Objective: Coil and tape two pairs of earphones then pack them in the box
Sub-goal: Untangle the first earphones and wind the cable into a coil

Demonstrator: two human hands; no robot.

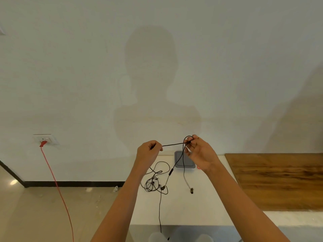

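Black earphone cable [172, 144] stretched taut in air above white table [192, 210]. One end pinched by curled fingers of left hand [148, 151]; looped end pinched by right hand [199, 152]. Second earphones [153, 184] tangled on table, near grey box [189, 162].

Black earphones [176, 155], grey box [184, 160], white table [192, 210], red, possibly round, tape [198, 167].

Pretty evenly lit, kinda soft and flat. Light's coming from behind the camera, throwing a big person-shaped shadow [150, 75] on the wall [70, 67] mid-frame. There's a small glare spot [14, 182] on the floor [35, 215], lower left. Edges bend fisheye-style, and everything's slightly soft.
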